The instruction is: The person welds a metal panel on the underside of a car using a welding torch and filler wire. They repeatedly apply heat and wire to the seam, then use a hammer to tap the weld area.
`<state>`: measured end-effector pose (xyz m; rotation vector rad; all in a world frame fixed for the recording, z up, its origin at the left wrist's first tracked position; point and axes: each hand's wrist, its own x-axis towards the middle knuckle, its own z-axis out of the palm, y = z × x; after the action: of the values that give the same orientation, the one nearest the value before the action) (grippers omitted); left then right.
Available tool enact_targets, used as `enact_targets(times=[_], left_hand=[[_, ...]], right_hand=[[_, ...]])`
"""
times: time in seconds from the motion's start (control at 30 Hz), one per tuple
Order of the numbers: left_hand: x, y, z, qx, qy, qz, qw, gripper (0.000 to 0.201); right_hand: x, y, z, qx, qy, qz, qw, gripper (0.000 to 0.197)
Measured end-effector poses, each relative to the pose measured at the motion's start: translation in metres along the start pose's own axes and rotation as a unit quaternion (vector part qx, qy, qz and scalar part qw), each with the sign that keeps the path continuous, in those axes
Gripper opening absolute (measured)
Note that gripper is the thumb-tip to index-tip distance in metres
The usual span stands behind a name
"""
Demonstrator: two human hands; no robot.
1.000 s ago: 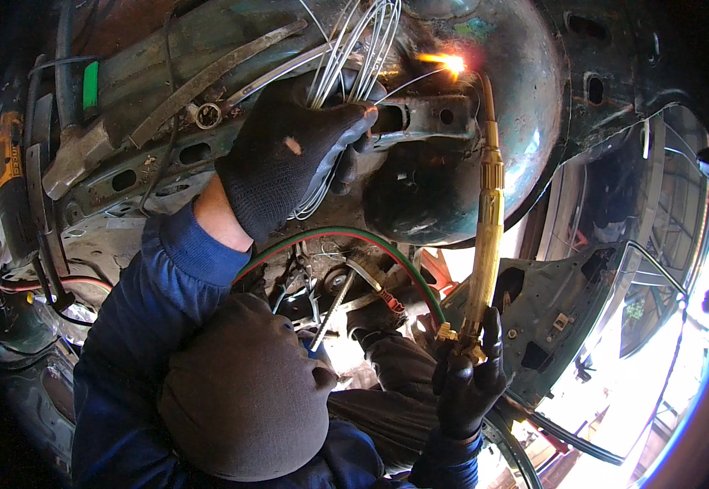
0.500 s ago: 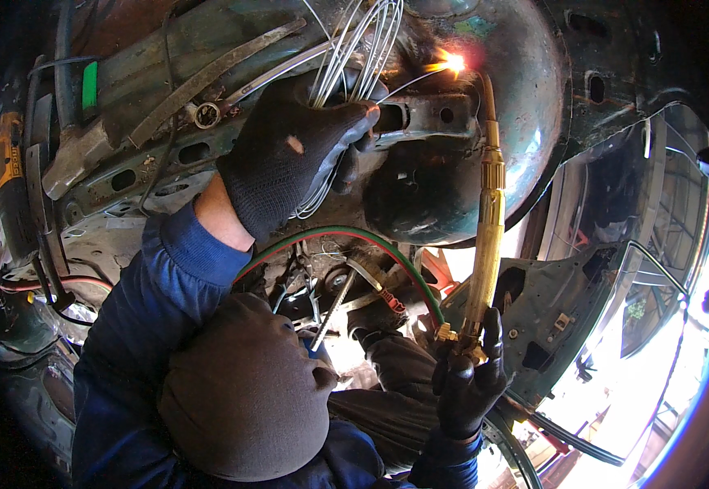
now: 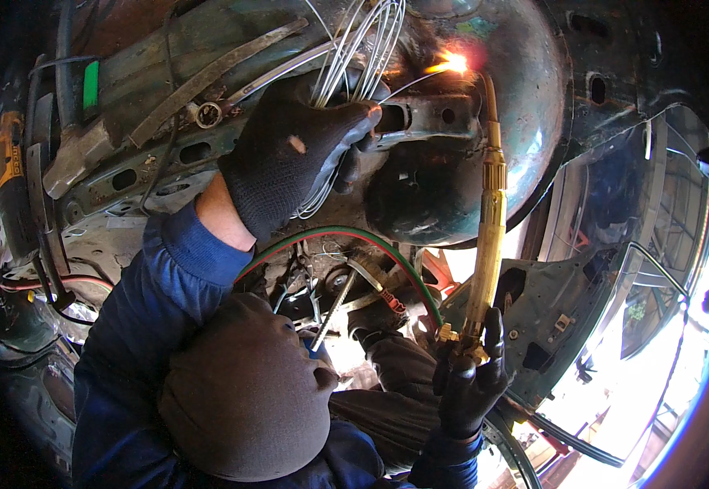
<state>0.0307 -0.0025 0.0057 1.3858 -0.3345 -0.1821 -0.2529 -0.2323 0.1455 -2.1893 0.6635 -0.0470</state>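
In a black knit glove, my left hand [image 3: 281,155] is closed around a looped bundle of thin silvery wire [image 3: 375,45]. One wire end runs out from the fingertips toward a bright orange flame [image 3: 454,63]. The flame burns against a rounded, dark green metal panel [image 3: 530,122], close to a slotted metal rail [image 3: 432,114]. My right hand [image 3: 470,395], also gloved in black, grips the lower end of a brass gas torch [image 3: 489,244]. The torch points upward, its bent tip beside the flame. Glare hides the exact spot where wire and panel meet.
A red and green twin hose [image 3: 354,231] arcs below the rail. On the left lie a hammer [image 3: 81,155], a ring spanner [image 3: 207,115], a curved metal strip [image 3: 216,77] and a yellow and black power tool [image 3: 8,155]. A detached metal panel [image 3: 550,326] leans at right.
The flame glow has grown slightly broader and more orange. Both hands, the wire bundle and the torch stay almost where they were.
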Motion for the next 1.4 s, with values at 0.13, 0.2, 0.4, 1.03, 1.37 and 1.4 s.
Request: enact_targets(times=[0.13,0.2,0.4,1.03,1.37,1.4], left_hand=[[-0.001,0.000,0.000,-0.003,0.003,-0.008,1.000,0.027],[0.000,-0.001,-0.001,0.049,0.006,0.036,0.998,0.025],[0.000,-0.007,-0.006,0.034,-0.033,-0.049,0.998,0.017],[-0.002,0.005,-0.001,-0.033,0.015,-0.027,0.999,0.034],[-0.001,-0.014,-0.006,0.040,-0.033,0.028,0.998,0.017],[0.000,-0.016,-0.007,0.073,-0.038,0.054,0.995,0.019]], right_hand=[[0.000,0.002,-0.002,-0.027,-0.004,-0.010,1.000,0.084],[-0.001,0.005,-0.003,-0.035,-0.003,-0.012,0.999,0.084],[-0.001,0.004,-0.003,-0.038,-0.004,-0.019,0.999,0.083],[0.002,-0.021,0.001,-0.021,-0.007,0.057,0.998,0.085],[0.002,-0.023,0.002,0.017,-0.008,0.071,0.997,0.084],[0.002,-0.025,0.002,0.026,-0.012,0.082,0.996,0.084]])
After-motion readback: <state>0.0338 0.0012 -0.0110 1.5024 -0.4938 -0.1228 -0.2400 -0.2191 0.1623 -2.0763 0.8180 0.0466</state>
